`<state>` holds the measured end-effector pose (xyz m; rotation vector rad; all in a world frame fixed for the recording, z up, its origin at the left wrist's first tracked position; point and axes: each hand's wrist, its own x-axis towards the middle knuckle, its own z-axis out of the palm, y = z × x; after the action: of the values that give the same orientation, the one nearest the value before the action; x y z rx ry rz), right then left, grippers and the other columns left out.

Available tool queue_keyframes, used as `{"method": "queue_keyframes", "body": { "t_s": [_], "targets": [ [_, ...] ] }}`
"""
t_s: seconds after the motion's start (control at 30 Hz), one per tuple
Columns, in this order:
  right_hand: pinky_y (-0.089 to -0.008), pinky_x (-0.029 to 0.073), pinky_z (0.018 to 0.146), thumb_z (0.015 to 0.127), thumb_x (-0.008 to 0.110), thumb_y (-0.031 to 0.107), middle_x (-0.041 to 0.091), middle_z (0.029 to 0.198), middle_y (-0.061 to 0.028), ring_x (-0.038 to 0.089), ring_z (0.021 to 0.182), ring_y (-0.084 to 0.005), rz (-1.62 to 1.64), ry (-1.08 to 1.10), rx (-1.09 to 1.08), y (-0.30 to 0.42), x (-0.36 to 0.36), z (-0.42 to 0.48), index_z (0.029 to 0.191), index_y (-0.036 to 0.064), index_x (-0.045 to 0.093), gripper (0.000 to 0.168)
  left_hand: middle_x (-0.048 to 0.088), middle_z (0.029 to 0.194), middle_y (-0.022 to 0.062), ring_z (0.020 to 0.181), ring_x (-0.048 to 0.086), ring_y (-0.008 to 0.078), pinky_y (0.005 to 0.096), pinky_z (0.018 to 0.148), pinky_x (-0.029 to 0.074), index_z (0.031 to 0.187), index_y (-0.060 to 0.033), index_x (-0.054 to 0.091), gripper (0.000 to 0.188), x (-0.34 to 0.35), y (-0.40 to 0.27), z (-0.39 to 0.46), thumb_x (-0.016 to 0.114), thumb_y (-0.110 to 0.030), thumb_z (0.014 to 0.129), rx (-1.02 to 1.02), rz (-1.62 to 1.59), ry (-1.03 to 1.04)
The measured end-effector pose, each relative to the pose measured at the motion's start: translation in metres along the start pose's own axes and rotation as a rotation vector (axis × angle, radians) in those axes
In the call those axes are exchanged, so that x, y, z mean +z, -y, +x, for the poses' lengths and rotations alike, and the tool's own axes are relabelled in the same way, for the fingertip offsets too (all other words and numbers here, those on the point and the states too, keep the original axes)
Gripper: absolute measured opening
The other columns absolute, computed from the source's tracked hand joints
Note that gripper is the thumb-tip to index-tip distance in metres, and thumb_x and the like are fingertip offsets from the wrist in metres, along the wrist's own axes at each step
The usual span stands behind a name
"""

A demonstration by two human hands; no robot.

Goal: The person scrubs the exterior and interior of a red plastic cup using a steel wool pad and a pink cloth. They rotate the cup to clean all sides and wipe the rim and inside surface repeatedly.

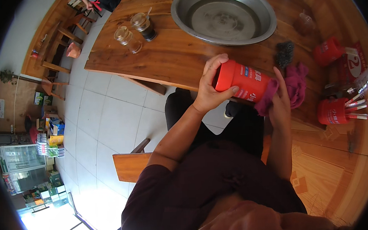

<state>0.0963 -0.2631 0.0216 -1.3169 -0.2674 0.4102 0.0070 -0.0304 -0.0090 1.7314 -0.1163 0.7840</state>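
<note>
My left hand [213, 84] grips the open rim end of a red plastic canister [248, 79], which lies tilted on its side above the table's near edge. At its other end, my right hand [279, 102] presses a magenta cloth [266, 99] against the base. More magenta cloth [297, 82] lies bunched on the wooden table [168, 65] just beyond that hand; whether the two parts join is hidden. A dark scouring pad [285, 54] sits beside the bunched cloth. Farther back stands a wide metal basin [224, 17] with some liquid in it.
Two glass condiment jars [128, 39] [144, 27] stand at the table's left. Red canisters [328, 51] [333, 111] are on the right, one holding wrapped chopsticks [356, 108]. A wooden stool [132, 166] is behind on the left. Another person [101, 0] is at the upper left.
</note>
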Motion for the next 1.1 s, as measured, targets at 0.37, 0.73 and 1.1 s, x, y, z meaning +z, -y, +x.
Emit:
{"method": "queue_keyframes", "body": {
  "t_s": [0.37, 0.73, 1.1],
  "targets": [
    [-0.0231, 0.051, 0.094, 0.107, 0.048, -0.003, 0.066, 0.127, -0.0038, 0.063, 0.104, -0.0093, 0.122, 0.126, -0.128, 0.012, 0.006, 0.002, 0.17, 0.009, 0.032, 0.066, 0.037, 0.167, 0.0165, 0.154, 0.039, 0.0314, 0.0475, 0.126, 0.034, 0.164, -0.0024, 0.031, 0.105, -0.004, 0.001, -0.001, 0.087, -0.049, 0.088, -0.108, -0.321, 0.029],
    [-0.0211, 0.046, 0.099, 0.11, 0.048, 0.004, 0.065, 0.133, -0.0042, 0.059, 0.108, -0.0081, -0.076, -0.011, -0.134, -0.001, 0.009, 0.006, 0.167, 0.002, 0.037, 0.058, 0.046, 0.158, 0.0167, 0.146, 0.045, 0.0324, 0.045, 0.122, 0.036, 0.156, -0.0075, 0.044, 0.087, -0.007, 0.002, 0.0, 0.087, -0.032, 0.085, -0.05, -0.096, 0.098],
    [-0.0312, 0.05, 0.109, 0.106, 0.051, 0.001, 0.063, 0.14, -0.0102, 0.062, 0.124, -0.0154, 0.088, -0.01, 0.026, 0.005, 0.006, 0.01, 0.164, 0.008, 0.044, 0.059, 0.049, 0.155, 0.0174, 0.143, 0.047, 0.0332, 0.0454, 0.12, 0.037, 0.15, -0.0078, 0.05, 0.081, -0.002, -0.001, -0.001, 0.088, -0.028, 0.081, -0.006, -0.05, 0.048]
  ]
}}
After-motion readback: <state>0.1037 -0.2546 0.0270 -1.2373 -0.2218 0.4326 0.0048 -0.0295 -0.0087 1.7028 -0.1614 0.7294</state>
